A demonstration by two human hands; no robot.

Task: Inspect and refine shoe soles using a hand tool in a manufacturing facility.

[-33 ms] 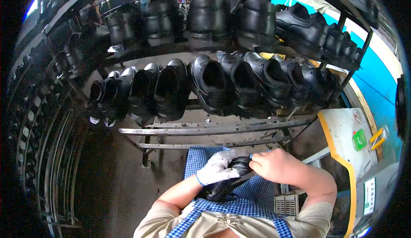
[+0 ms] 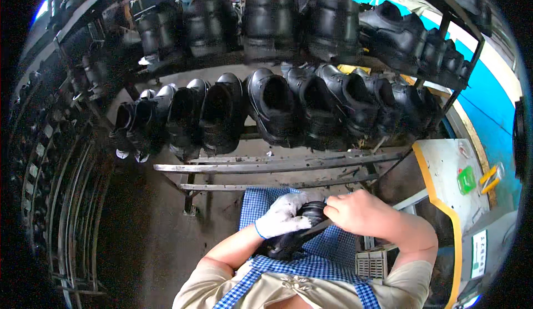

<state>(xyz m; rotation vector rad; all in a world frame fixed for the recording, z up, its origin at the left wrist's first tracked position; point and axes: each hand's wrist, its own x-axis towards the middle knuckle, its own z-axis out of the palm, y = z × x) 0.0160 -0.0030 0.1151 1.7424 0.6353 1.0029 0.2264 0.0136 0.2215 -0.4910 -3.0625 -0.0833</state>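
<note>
A black shoe rests across my lap on a blue-and-white checked apron. My left hand, in a white glove, is closed around its far end, fingers over the top. My bare right hand is at the right edge of that same end, fingers pinched together. What those fingertips hold is too small and too covered to make out. A thin pale strip runs along the shoe's side below the right hand; I cannot tell whether it belongs to the shoe.
In front stands a metal rack with black shoes on two levels. To the right is a white worktop with yellow edging, a green box and a yellow-handled tool. A pale slatted crate sits beside my right elbow.
My hands and the shoe hold almost the same place. The view has shifted very slightly.
</note>
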